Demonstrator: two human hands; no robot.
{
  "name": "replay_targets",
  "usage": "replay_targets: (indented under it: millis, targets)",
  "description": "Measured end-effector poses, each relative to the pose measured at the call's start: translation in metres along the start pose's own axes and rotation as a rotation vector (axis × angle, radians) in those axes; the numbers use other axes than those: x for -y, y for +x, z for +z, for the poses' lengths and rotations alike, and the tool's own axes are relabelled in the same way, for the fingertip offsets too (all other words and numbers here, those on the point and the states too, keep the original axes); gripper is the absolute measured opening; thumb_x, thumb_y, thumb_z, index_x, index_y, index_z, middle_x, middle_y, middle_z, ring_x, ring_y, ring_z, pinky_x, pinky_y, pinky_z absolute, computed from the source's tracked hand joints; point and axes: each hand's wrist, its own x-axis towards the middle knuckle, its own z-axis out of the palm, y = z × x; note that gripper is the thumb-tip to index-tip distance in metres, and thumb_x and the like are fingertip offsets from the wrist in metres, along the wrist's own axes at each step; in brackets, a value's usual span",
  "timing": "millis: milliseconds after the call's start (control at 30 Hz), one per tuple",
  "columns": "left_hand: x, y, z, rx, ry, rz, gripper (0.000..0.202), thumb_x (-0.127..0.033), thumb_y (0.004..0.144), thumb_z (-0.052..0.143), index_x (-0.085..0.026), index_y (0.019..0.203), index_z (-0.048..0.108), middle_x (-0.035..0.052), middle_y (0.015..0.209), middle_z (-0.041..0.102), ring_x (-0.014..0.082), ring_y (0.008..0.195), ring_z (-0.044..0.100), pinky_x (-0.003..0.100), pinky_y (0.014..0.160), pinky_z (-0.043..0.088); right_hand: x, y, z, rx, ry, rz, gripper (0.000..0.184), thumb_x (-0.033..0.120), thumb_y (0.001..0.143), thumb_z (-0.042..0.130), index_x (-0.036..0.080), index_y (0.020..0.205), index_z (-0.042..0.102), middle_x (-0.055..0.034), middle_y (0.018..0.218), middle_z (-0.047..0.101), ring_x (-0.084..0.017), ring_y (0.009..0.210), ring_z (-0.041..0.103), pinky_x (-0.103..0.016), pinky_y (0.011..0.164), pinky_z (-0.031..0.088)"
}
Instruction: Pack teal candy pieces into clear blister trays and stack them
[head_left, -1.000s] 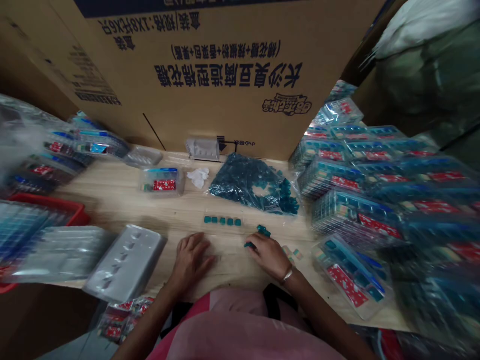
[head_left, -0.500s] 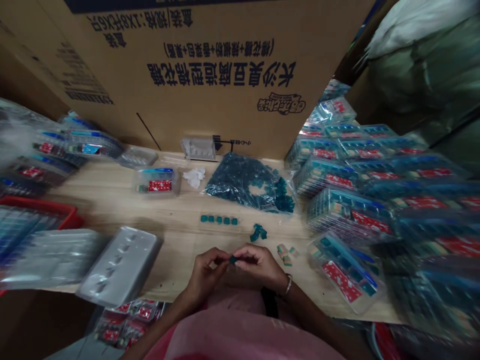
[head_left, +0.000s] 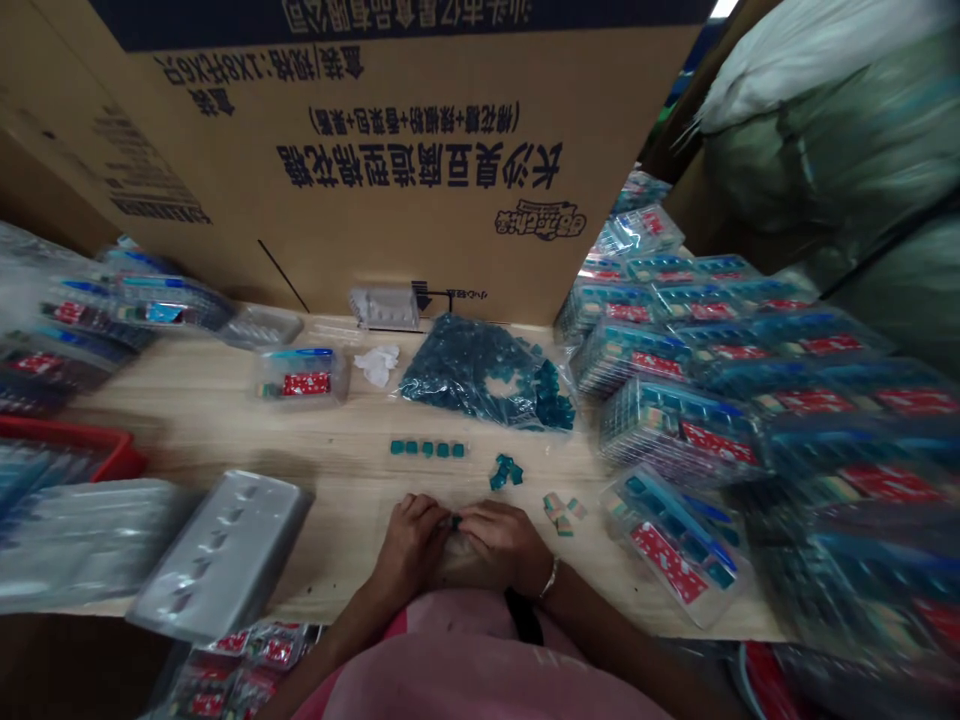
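Observation:
My left hand [head_left: 411, 538] and my right hand [head_left: 504, 542] meet at the table's front edge. Both have their fingers pinched on one small dark teal piece [head_left: 455, 522], mostly covered by the fingertips. Beyond them lies a row of several teal square blocks [head_left: 427, 449]. A little cluster of loose teal pieces [head_left: 505, 471] sits past my right hand. Striped cream-and-green pieces [head_left: 558, 512] are scattered to its right. Further back rests a clear plastic bag [head_left: 457, 365] full of teal pieces, some spilling from its right side.
A stack of clear trays [head_left: 221, 555] stands at the left front, beside a red bin [head_left: 120, 455]. Filled clear boxes [head_left: 682, 425] are piled on the right, with one box [head_left: 679, 550] lying nearer. A cardboard carton [head_left: 420, 220] closes off the back. White crumpled tissue [head_left: 377, 365] lies left of the bag.
My fingers have curled further over the small teal piece, so less of it shows. The hands have turned knuckles-up, and the camera view has shifted slightly.

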Motion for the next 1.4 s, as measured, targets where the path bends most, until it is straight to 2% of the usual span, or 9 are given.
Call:
replay_targets:
  millis: [133, 267, 467, 633, 733, 833, 1033, 1267, 1400]
  targets:
    - [0.001, 0.003, -0.003, -0.022, -0.101, 0.041, 0.021, -0.013, 0.081, 0.05, -0.016, 0.098, 0.063, 0.0061, 0.083, 0.062, 0.018, 0.078, 0.055, 0.033, 0.075, 0.042, -0.005, -0.001, -0.011, 0.001, -0.033, 0.005, 0.013, 0.017, 0.086, 0.051, 0.019, 0.082, 0.064, -0.005, 0.091, 0.067, -0.017, 0.084, 0.06, -0.027, 0.076, 0.049]
    - [-0.007, 0.006, -0.008, 0.033, -0.07, 0.05, 0.028, -0.018, 0.082, 0.054, -0.024, 0.108, 0.063, 0.0066, 0.093, 0.063, 0.0205, 0.085, 0.054, 0.033, 0.072, 0.041, -0.025, -0.001, -0.033, -0.087, -0.105, 0.195, 0.02, 0.01, 0.085, 0.048, 0.021, 0.092, 0.063, -0.0042, 0.097, 0.064, -0.016, 0.09, 0.059, -0.026, 0.078, 0.047]
    - [-0.017, 0.012, -0.002, 0.025, -0.006, -0.06, 0.025, -0.018, 0.075, 0.064, -0.027, 0.098, 0.069, 0.0047, 0.085, 0.064, 0.02, 0.08, 0.054, 0.032, 0.068, 0.04, -0.027, 0.004, -0.047, 0.152, -0.345, 0.278, 0.017, 0.009, 0.083, 0.049, 0.019, 0.085, 0.062, -0.0057, 0.089, 0.06, -0.017, 0.081, 0.059, -0.027, 0.073, 0.048]
    - [-0.014, 0.013, -0.004, 0.04, -0.064, -0.09, 0.027, -0.017, 0.068, 0.068, -0.022, 0.094, 0.069, 0.0056, 0.086, 0.065, 0.0214, 0.081, 0.056, 0.034, 0.07, 0.043, -0.022, 0.006, -0.043, 0.183, -0.382, 0.238, 0.014, 0.007, 0.079, 0.051, 0.018, 0.081, 0.06, -0.0071, 0.093, 0.06, -0.02, 0.091, 0.057, -0.029, 0.078, 0.046]
    - [-0.017, 0.016, -0.01, -0.029, -0.192, -0.139, 0.03, -0.019, 0.065, 0.069, -0.02, 0.096, 0.067, 0.0067, 0.09, 0.067, 0.0228, 0.084, 0.058, 0.037, 0.076, 0.046, -0.02, 0.007, -0.043, 0.095, -0.221, 0.211, 0.013, 0.007, 0.075, 0.053, 0.018, 0.078, 0.058, -0.0043, 0.083, 0.06, -0.018, 0.082, 0.057, -0.028, 0.074, 0.045]
    - [-0.028, 0.023, -0.015, -0.115, -0.456, -0.191, 0.03, -0.025, 0.071, 0.064, -0.02, 0.1, 0.065, 0.0064, 0.093, 0.067, 0.0203, 0.085, 0.06, 0.034, 0.077, 0.048, -0.011, 0.008, -0.044, -0.079, 0.142, 0.282, 0.013, 0.006, 0.07, 0.052, 0.019, 0.074, 0.055, 0.0005, 0.073, 0.056, -0.012, 0.066, 0.054, -0.023, 0.063, 0.043]
    - [-0.043, 0.031, -0.017, -0.113, -1.034, -0.398, 0.018, -0.022, 0.065, 0.066, -0.015, 0.082, 0.066, 0.0039, 0.079, 0.07, 0.0164, 0.073, 0.064, 0.027, 0.07, 0.049, 0.005, 0.014, -0.031, -0.214, 0.708, 0.451, 0.005, 0.014, 0.067, 0.052, 0.019, 0.069, 0.053, 0.0022, 0.069, 0.054, -0.011, 0.063, 0.05, -0.021, 0.057, 0.039]
    - [-0.037, 0.027, -0.028, -0.144, -1.173, -0.633, 0.016, -0.025, 0.059, 0.073, -0.016, 0.068, 0.066, -0.0014, 0.061, 0.064, 0.0105, 0.056, 0.055, 0.022, 0.058, 0.044, 0.005, 0.025, -0.019, -0.069, 1.124, 0.522, 0.017, 0.032, 0.067, 0.062, 0.018, 0.074, 0.055, 0.0033, 0.066, 0.054, -0.01, 0.059, 0.049, -0.023, 0.057, 0.039]
    - [-0.029, 0.027, -0.046, -0.076, -0.99, -0.471, 0.019, -0.033, 0.065, 0.072, -0.016, 0.069, 0.064, -0.0004, 0.062, 0.062, 0.0121, 0.058, 0.055, 0.024, 0.06, 0.043, 0.004, 0.031, -0.022, -0.048, 1.106, 0.485, 0.019, 0.033, 0.068, 0.065, 0.017, 0.074, 0.055, 0.0038, 0.065, 0.054, -0.009, 0.057, 0.048, -0.022, 0.056, 0.038]
